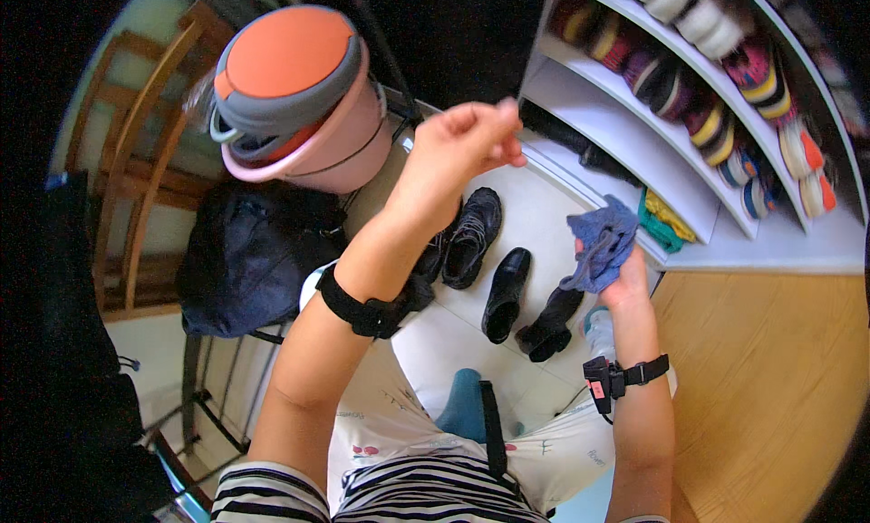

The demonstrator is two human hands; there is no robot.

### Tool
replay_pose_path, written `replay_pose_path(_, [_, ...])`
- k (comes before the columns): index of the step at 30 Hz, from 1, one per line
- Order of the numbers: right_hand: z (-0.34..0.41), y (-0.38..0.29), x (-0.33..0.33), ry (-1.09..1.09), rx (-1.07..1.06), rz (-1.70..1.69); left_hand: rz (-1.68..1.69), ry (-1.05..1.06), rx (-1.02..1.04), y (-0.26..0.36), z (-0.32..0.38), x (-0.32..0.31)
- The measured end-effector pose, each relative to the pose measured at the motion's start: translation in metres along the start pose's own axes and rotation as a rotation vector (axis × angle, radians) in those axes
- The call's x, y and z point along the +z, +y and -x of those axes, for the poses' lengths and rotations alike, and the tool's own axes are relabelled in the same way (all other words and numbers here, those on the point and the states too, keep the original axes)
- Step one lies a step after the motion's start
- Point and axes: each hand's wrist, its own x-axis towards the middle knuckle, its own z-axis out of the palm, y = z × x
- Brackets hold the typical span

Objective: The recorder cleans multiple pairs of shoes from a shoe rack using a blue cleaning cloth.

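Note:
My right hand [618,268] holds a crumpled blue-grey cloth [601,241] in front of the shoe cabinet. Raised at the upper middle is my left hand [469,139], its fingers curled; whether anything small is between them cannot be told. On the tiled floor below lie a black lace-up shoe [474,237], a plain black leather shoe [506,295] and another black shoe [547,326] nearer the cloth. Black straps circle both my forearms.
A white shoe cabinet [612,108] with several pairs of shoes stands at the upper right. At the upper left a pink bucket [340,149] holds an orange-lidded grey container [289,54]. A dark bag [251,258] sits below it. Wooden flooring [761,360] lies at right.

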Motion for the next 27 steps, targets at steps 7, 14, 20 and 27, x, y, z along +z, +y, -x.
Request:
replay_pose_path(7, [-0.065, -0.028, 0.035, -0.01, -0.088, 0.299, 0.41, 0.1, -0.201, -0.022, -0.02, -0.033])
replay_pose_path(14, [-0.193, -0.088, -0.001, 0.427, -0.98, 1.577, 0.747, 0.098, -0.363, -0.04, -0.04, -0.034])
replay_pose_path(20, [-0.286, -0.145, -0.088, 1.117, -0.738, 1.992, 0.877, 0.247, -0.63, -0.036, -0.023, -0.041])
replay_pose_path(27, [-0.348, -0.145, 0.034, 0.605, -0.664, 2.221, 0.73, 0.641, -0.742, -0.014, -0.034, -0.077])
